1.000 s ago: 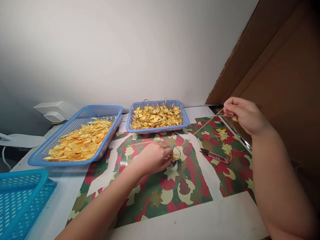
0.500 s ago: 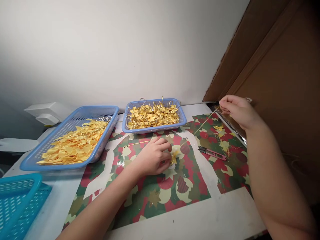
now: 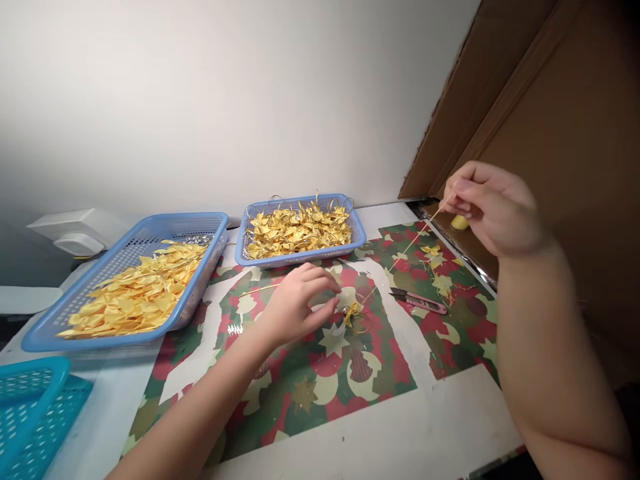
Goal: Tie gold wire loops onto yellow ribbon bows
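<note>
My right hand [image 3: 493, 207] is raised at the right, its thumb and fingers pinched on a thin gold cord [image 3: 409, 248]. The cord slants down leftward, pulled straight, to a small gold ribbon bow [image 3: 353, 313] on the patterned mat [image 3: 370, 383]. Just left of the bow, my left hand [image 3: 306, 300] hovers low over the mat, thumb and fingers apart, with nothing visible between them. Behind that hand lies another length of gold cord [image 3: 257, 291]. Pink-handled thread snips [image 3: 423, 302] rest on the mat between bow and right forearm.
A blue basket [image 3: 197, 300] of yellow ribbon pieces stands at left, and a smaller blue basket [image 3: 300, 259] of gold bows at the back. Teal baskets [image 3: 37, 413] sit at lower left. Yellow scraps [image 3: 440, 283] lie at right beside a cardboard box [image 3: 545, 133].
My right hand has risen and come nearer with the cord. The left hand's fingers have spread and drawn back from the bow, which now shows more fully. The view has shifted slightly.
</note>
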{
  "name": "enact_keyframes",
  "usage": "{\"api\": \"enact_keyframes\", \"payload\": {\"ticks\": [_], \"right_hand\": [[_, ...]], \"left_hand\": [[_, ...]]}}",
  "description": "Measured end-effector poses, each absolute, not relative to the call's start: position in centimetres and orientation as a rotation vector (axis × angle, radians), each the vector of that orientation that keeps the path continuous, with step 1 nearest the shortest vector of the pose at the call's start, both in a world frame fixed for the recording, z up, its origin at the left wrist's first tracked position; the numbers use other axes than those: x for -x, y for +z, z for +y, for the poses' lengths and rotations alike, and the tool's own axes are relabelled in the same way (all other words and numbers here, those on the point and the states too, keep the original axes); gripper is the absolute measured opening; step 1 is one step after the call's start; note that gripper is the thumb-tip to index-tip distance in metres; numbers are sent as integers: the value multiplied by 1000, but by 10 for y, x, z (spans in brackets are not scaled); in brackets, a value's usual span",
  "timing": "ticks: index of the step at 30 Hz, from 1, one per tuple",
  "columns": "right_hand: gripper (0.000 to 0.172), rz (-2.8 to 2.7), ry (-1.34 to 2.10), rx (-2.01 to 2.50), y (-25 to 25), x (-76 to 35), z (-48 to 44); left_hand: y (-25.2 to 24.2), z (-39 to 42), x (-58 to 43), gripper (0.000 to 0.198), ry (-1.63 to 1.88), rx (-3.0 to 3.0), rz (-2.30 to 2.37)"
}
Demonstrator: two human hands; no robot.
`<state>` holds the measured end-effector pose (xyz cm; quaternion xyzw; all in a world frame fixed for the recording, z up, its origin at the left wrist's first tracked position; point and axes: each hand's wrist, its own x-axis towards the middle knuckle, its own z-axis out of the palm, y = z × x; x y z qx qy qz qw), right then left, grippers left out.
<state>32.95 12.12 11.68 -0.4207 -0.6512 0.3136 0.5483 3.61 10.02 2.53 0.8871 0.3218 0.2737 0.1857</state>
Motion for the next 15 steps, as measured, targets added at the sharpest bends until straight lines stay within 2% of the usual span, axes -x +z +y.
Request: {"api": "enact_keyframes", "payload": {"ticks": [3,6,8,12,15], "right_hand": [[19,-1613,702,863,127,-319,107],[18,-1647,668,823,128,-308,101],[17,-1667,662,838,123,-302,106],[16,-1757,720,1068,101,-295,129],[4,-1749,618,1299,78,-297,142]], "left_hand": [[44,102,-50,20,921,-2255,883],[68,103,-77,37,726,-1977,733],[80,105,-99,34,571,-1726,554],[84,115,-131,36,509,-1229,365],[74,124,-137,38,578,-1086,470]]}}
